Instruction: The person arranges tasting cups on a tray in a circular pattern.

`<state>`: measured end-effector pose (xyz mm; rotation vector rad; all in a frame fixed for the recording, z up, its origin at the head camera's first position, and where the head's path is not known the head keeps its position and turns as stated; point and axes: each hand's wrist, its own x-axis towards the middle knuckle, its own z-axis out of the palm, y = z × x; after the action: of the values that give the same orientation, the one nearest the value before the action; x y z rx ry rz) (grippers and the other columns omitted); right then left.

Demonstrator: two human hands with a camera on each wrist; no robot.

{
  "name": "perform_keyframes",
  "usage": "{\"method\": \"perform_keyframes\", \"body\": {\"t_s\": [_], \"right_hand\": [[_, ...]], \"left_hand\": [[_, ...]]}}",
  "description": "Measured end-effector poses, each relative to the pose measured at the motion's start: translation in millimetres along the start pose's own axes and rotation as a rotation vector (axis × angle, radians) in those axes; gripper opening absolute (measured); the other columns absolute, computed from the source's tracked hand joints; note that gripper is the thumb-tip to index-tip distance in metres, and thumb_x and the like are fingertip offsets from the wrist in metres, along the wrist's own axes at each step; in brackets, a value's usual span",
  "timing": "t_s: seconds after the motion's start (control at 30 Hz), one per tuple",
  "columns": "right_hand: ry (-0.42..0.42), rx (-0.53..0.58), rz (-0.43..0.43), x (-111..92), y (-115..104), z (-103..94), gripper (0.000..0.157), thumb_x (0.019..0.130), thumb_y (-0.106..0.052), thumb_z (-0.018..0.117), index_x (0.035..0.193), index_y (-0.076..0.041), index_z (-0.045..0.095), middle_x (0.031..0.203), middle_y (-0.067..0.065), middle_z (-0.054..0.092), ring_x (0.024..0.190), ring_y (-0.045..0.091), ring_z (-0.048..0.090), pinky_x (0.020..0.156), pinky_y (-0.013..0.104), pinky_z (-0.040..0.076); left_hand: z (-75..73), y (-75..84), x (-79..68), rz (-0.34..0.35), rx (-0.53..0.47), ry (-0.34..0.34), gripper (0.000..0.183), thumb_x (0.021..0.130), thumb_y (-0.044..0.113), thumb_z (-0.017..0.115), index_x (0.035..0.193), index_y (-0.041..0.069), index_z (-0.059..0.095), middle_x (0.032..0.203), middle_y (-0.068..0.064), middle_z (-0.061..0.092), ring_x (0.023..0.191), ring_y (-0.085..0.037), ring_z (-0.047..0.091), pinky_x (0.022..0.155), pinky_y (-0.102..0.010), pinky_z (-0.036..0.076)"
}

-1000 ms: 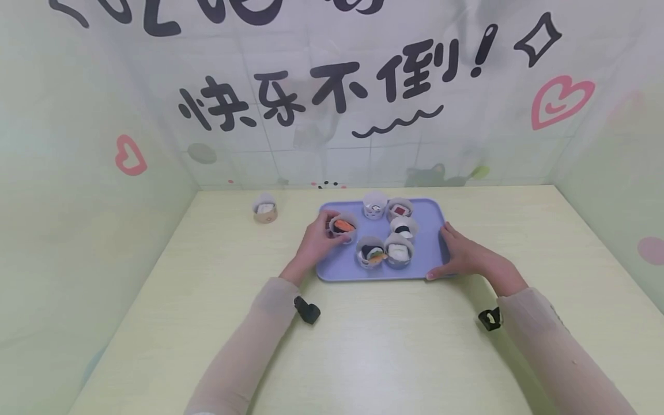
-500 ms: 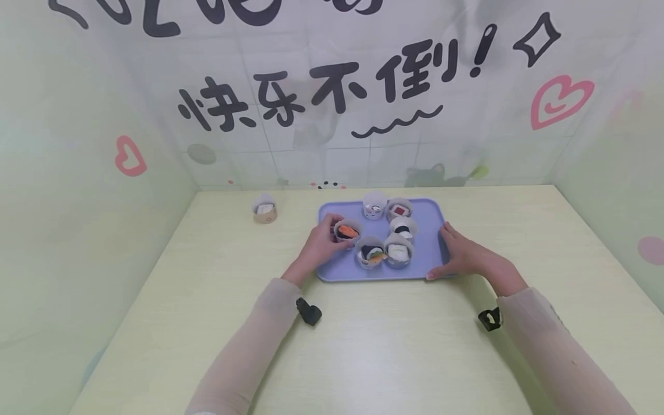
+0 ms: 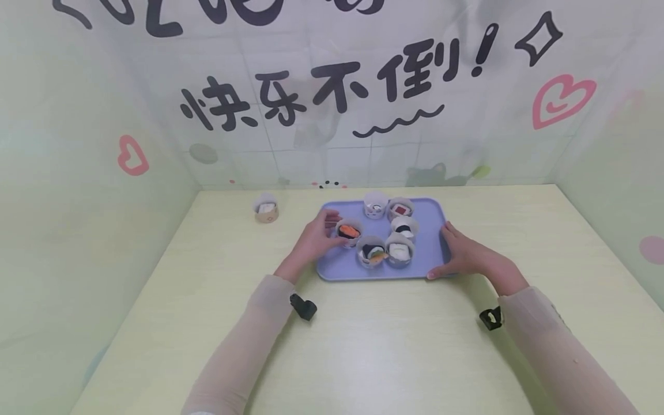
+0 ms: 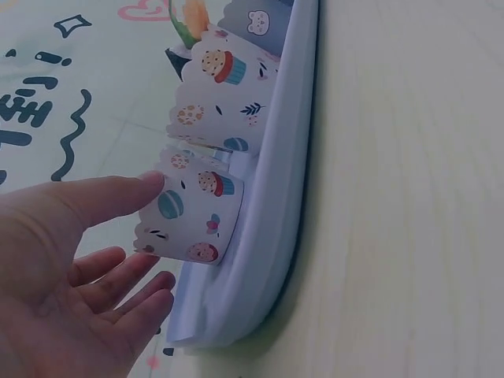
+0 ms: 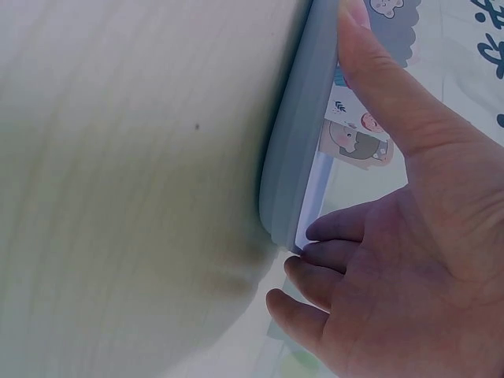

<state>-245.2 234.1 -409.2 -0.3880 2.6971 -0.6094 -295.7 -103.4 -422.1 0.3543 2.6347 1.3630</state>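
Note:
My left hand [image 3: 317, 237] is at the left side of a blue tray [image 3: 378, 278], beside a paper baking cup [image 4: 193, 209] printed with cupcakes. An orange-topped sushi piece [image 3: 349, 231] sits in that cup. In the left wrist view the thumb tip is right at the cup's rim, while the other fingers spread loosely apart from it. A second cup [image 4: 228, 94] with the same kind of print stands alongside. My right hand [image 3: 463, 253] rests against the tray's right end, thumb along the front edge and fingers at the right side.
Several more paper cups with sushi pieces, among them a white-topped one [image 3: 399, 252] and a red-centred one [image 3: 400, 209], stand on the tray. Apart from it, a tan cup [image 3: 267, 213] sits at the table's back left. A printed cloth [image 3: 332, 115] hangs behind.
The cup with the orange-topped sushi has slid right and slightly nearer, beside the dark-and-green one. My left fingers have since loosened from it. My right hand stays at the tray.

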Motion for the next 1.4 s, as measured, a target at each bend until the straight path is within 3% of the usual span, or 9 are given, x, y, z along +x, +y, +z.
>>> {"method": "perform_keyframes", "body": {"t_s": [0.87, 1.4], "right_hand": [[-0.003, 0.007, -0.010, 0.1, 0.1, -0.5, 0.134, 0.072, -0.050, 0.086, 0.150, 0.020, 0.002, 0.157, 0.043, -0.005, 0.146, 0.059, 0.005, 0.121, 0.065, 0.013], [-0.003, 0.015, -0.009, 0.5, 0.3, -0.7, 0.133, 0.072, -0.049, 0.086, 0.150, 0.020, 0.002, 0.157, 0.043, -0.005, 0.146, 0.058, 0.004, 0.122, 0.065, 0.013]], "left_hand": [[-44.0, -11.1, 4.4, 0.021, -0.105, 0.125, 0.071, 0.087, 0.012, 0.076, 0.145, 0.000, 0.036, 0.145, -0.017, 0.053, 0.139, -0.033, 0.047, 0.121, -0.043, 0.037], [-63.8, -17.6, 4.0, -0.010, -0.103, 0.225, 0.073, 0.088, 0.015, 0.075, 0.146, 0.000, 0.035, 0.150, -0.018, 0.047, 0.143, -0.034, 0.043, 0.123, -0.043, 0.034]]}}
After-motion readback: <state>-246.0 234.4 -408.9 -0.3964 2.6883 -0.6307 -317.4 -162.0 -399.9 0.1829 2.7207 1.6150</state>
